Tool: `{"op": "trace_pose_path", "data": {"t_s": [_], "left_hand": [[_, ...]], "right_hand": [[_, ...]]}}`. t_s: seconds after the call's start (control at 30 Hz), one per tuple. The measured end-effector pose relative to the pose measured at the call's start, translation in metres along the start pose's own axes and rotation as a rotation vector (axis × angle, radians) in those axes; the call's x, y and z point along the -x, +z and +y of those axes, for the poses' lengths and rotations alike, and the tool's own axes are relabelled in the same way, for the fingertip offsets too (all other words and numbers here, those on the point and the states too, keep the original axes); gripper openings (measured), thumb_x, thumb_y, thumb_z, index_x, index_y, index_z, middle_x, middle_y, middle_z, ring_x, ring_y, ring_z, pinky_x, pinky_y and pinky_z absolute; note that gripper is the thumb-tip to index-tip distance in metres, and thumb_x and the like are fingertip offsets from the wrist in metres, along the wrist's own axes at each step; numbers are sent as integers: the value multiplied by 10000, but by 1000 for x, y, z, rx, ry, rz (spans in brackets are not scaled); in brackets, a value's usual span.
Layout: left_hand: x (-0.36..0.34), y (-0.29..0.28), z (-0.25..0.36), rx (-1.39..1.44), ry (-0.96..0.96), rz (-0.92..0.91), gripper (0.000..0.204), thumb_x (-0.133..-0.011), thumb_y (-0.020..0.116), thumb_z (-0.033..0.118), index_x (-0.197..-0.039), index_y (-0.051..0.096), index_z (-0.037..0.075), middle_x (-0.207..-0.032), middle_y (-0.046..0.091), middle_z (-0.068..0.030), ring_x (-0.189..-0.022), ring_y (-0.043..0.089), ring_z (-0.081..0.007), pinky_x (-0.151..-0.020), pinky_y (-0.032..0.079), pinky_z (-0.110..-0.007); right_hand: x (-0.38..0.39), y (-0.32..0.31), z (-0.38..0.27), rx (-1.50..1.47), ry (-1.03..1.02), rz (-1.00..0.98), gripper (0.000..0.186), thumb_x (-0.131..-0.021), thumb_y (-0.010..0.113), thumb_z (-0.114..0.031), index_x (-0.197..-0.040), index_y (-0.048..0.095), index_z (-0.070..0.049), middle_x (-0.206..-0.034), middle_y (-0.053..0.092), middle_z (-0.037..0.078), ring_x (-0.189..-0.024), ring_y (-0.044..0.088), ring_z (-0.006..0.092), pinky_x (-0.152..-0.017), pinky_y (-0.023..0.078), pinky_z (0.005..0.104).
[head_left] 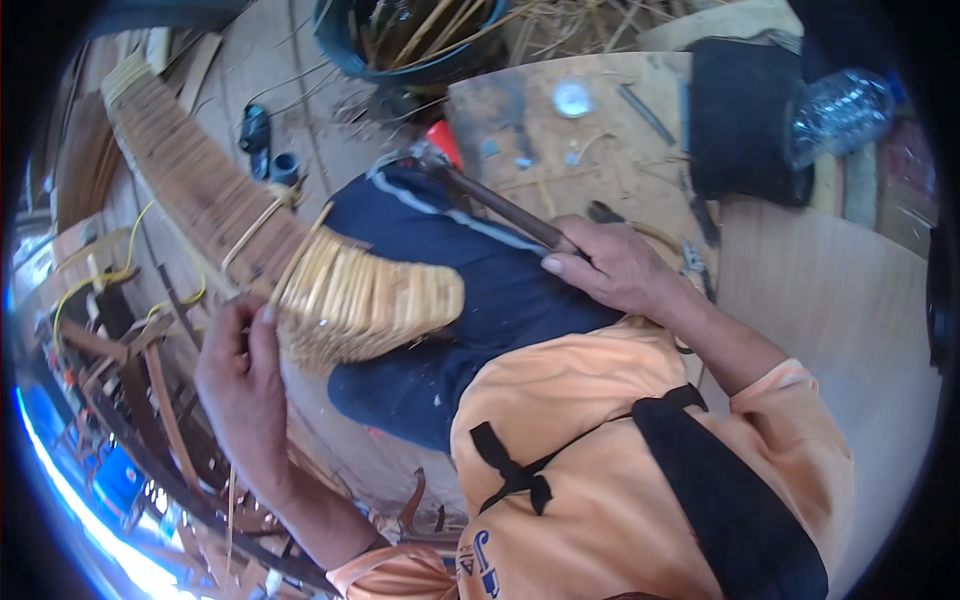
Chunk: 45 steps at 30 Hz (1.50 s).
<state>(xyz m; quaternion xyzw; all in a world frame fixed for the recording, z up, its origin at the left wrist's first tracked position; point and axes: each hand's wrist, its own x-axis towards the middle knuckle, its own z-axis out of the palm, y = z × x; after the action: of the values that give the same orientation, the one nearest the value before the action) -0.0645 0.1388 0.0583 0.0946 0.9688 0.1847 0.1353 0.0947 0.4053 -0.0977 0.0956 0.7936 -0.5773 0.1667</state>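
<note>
A long curved wooden piece [200, 180] rests across my lap, slanting to the upper left. Pale rattan strips [370, 295] wrap its near end tightly. My left hand [245, 360] is closed at the edge of this wrapping, thumb and fingers pinching the end of a rattan strip [300, 258] that crosses the wood. Another loose loop of strip lies slightly farther up the piece. In my right hand [620, 265] is the dark handle of a hammer [490, 200]; its metal head lies over my knee, beside something red.
A blue bucket [345, 55] with strips stands at the far side. On a board [600, 110] lie a round metal tin [572, 98], a chisel-like rod [647, 113] and pliers [692, 258]. A plastic bottle [845, 115] is at far right. Wooden frames [150, 390] crowd the left.
</note>
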Motion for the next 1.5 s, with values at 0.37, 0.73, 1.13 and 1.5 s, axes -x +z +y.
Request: {"op": "trace_pose_path", "data": {"t_s": [0.37,0.73,1.13,1.5], "left_hand": [[-41,0,38,-181,312,-25,162,-918,539,128,-952,596,-20,-842,586,-112,-729,556,-186,-695,442,-286],[-85,26,53,-282,549,-334,232,-886,513,206,-923,625,6,-832,617,-210,-810,588,-394,-728,456,-443],[-119,48,55,-779,414,-587,246,-846,556,243,-978,694,87,-885,672,-153,-830,648,-306,-769,504,-379],[-127,29,49,-435,295,-739,208,-829,613,200,-924,687,31,-723,650,-68,-651,592,-148,-665,483,-299]], "right_hand": [[141,29,125,403,435,-33,414,-891,508,-335,-1233,499,-102,-918,591,162,-868,598,352,-721,482,434],[156,17,146,687,962,451,663,-794,681,-306,-1302,380,-5,-1257,444,244,-1189,434,391,-998,377,434],[173,28,131,729,274,699,645,-751,557,-35,-1354,329,1,-1271,407,251,-1211,385,398,-1053,304,422],[-19,31,-46,361,40,131,515,-836,592,-447,-1036,544,26,-1004,569,204,-953,567,371,-827,453,437]]}}
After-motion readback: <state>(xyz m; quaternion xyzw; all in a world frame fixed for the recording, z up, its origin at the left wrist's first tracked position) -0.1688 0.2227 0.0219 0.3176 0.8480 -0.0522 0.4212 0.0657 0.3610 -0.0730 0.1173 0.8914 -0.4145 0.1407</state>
